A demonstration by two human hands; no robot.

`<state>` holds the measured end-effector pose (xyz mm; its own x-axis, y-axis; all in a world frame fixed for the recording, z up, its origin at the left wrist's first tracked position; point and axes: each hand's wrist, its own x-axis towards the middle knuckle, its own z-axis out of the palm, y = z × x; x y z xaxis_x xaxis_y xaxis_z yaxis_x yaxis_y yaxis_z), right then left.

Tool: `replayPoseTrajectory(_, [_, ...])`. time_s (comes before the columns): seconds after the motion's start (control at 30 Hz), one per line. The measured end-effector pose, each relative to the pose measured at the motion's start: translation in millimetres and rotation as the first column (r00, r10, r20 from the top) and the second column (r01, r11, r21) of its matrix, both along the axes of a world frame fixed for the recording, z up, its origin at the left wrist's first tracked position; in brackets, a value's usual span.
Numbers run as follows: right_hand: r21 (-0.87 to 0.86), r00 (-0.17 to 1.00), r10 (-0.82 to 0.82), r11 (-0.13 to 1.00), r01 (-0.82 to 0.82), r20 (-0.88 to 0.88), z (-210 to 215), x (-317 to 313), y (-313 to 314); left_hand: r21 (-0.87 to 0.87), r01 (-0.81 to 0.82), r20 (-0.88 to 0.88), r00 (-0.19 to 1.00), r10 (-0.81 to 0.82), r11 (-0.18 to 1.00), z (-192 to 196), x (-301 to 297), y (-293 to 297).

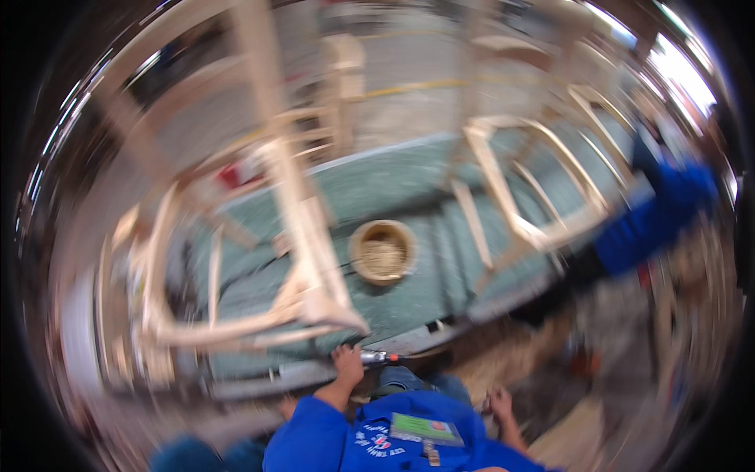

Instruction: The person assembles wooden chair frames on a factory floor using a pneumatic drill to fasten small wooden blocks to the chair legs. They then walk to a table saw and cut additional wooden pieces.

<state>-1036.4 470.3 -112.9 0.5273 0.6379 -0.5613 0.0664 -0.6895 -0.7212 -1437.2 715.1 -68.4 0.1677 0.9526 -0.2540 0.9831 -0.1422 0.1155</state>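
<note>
At the near edge of the bench, my left hand [348, 363] is closed around one end of a silver, tube-shaped power tool [375, 357] with a red-orange part. Just beyond that hand rises a pale wooden chair frame [318, 259], its seat a rounded open ring; the corner nearest me comes close to my fingers. My right hand [499, 403] hangs low on the right, apart from the bench. Its fingers look curled, but blur hides whether anything is in them. A round tan bucket [360, 271] holding many small pale pieces stands right of the chair frame.
More wooden chair frames [528, 228] stand on the right of the green-topped bench [417, 181]. A person in a blue shirt [657, 216] leans in at the right. Wooden parts [118, 315] crowd the left side. Yellow lines [409, 88] cross the floor beyond.
</note>
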Motion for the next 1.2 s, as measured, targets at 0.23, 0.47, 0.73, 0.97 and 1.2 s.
replayPoseTrajectory(0.23, [-0.059,0.87,-0.456,0.879,0.473,0.19,18.3,-44.3,-64.5,-0.197,0.112,-0.217,0.964,-0.154,0.974,6.5,53.2,-30.6])
replayPoseTrajectory(0.47, [0.032,0.258,-0.958,0.263,0.964,0.122,17.4,-97.2,-164.5,-0.394,0.373,-0.216,0.85,-0.479,0.84,17.5,107.2,-46.5])
replayPoseTrajectory(0.73, [0.287,-0.642,-0.732,-0.579,0.763,0.228,10.5,-97.7,-359.4,-0.415,0.715,0.053,0.636,-0.77,0.562,35.4,258.0,-76.7])
replayPoseTrajectory(0.97, [0.071,-0.624,-0.609,-0.686,0.725,0.49,51.3,-140.8,-430.9,-0.346,0.797,0.474,0.604,-0.64,0.495,50.4,339.1,-140.1])
replayPoseTrajectory(1.2, [-0.323,-0.359,-0.754,-0.588,0.741,0.55,71.9,-129.4,-430.2,-0.481,0.771,0.296,0.591,-0.751,0.417,38.2,320.3,-145.1])
